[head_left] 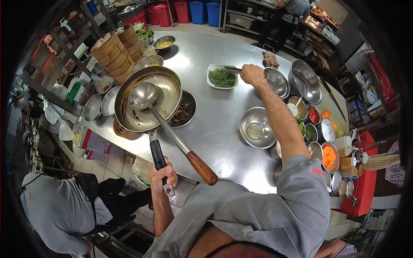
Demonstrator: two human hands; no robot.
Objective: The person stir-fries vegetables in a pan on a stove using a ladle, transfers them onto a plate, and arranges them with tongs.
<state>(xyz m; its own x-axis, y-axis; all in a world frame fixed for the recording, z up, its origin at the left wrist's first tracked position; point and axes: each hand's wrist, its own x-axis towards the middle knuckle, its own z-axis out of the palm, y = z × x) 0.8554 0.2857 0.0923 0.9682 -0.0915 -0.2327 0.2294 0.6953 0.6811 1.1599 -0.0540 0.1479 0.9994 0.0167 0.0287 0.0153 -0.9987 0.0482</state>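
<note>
My left hand (162, 174) is closed round the black handle of a frying pan (170, 96), held tilted over the table's left side. A ladle (142, 95) rests in the pan, its wooden-ended handle sticking out over the rim towards me. The pan has brown residue and a few dark bits inside. My right hand (253, 74), arm stretched forward, grips a metal utensil (232, 69) whose tip is at the cooked green vegetables (221, 78) in a white square dish (209, 67). Whether the utensil is tongs or a spoon, I cannot tell.
Below my right forearm is a steel bowl (257, 129). Several ingredient bowls, one with sliced carrots (329, 157), line the right edge. A dark bowl (189, 109) sits partly under the pan. Bamboo steamers (112, 58) stand back left. A co-worker (56, 210) is at lower left.
</note>
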